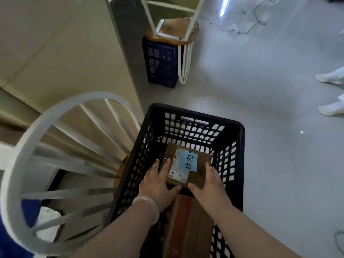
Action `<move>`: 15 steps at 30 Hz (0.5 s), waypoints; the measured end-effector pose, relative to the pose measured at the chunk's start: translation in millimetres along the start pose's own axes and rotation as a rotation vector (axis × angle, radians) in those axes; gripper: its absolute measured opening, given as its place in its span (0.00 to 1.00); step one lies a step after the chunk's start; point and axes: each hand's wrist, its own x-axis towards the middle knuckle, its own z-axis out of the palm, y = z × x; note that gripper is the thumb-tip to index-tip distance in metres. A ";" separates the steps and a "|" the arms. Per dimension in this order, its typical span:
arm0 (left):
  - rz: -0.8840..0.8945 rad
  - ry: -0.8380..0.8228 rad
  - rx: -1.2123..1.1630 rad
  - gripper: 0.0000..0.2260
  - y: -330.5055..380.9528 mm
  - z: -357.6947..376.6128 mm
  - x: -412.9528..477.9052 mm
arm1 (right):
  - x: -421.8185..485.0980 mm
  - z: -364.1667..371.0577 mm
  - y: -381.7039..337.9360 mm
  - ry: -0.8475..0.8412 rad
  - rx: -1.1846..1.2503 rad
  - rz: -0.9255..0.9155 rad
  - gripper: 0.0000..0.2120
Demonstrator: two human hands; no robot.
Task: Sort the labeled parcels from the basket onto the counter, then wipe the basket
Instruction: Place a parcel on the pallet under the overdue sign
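Note:
A black lattice basket [234, 146] stands on the floor in front of me. Inside it lies a brown cardboard parcel [202, 161] with a white shipping label and a blue note bearing handwritten characters [189, 162]. My left hand [158, 183] holds the parcel's left side, fingers on top and thumb at the near edge. My right hand [210, 185] grips its right side the same way. A second, reddish-brown parcel [188, 226] lies in the basket below my wrists, partly hidden by my forearms.
A white spindle-back chair [61, 151] stands close on the left against a beige counter front [65, 53]. Further back, a dark blue crate [162, 66] carries an upturned wooden stool [175, 30]. Cables [247, 25] lie on the grey floor; a person's white-socked feet [329, 94] are at the right.

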 end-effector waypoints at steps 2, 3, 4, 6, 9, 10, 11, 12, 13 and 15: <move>-0.011 -0.035 -0.010 0.41 -3.4 6.7 27.8 | 23.2 12.2 5.4 0.002 0.041 0.071 0.46; -0.018 -0.052 -0.024 0.41 -5.2 10.1 40.7 | 34.5 18.3 7.5 0.007 0.073 0.113 0.46; -0.021 -0.067 -0.039 0.40 -6.6 13.4 53.1 | 45.3 23.7 8.5 0.012 0.107 0.159 0.46; -0.014 -0.089 -0.058 0.40 -9.2 21.2 75.7 | 65.1 34.6 11.0 0.041 0.169 0.248 0.47; -0.046 -0.118 -0.105 0.43 -17.3 36.3 102.4 | 85.8 50.4 19.2 0.085 0.187 0.314 0.48; -0.061 -0.123 -0.127 0.44 -21.8 43.0 109.9 | 91.0 55.8 23.7 0.088 0.185 0.321 0.49; -0.075 -0.132 -0.150 0.45 -26.6 50.0 116.3 | 95.4 60.9 28.3 0.089 0.188 0.331 0.50; -0.085 -0.148 -0.179 0.46 -31.0 56.7 121.3 | 98.8 64.9 31.8 0.089 0.197 0.342 0.51; -0.087 -0.169 -0.216 0.46 -34.5 62.5 124.5 | 102.1 68.8 35.3 0.093 0.228 0.344 0.52; -0.074 -0.187 -0.276 0.46 -38.3 69.9 126.6 | 106.2 74.7 40.7 0.110 0.346 0.332 0.51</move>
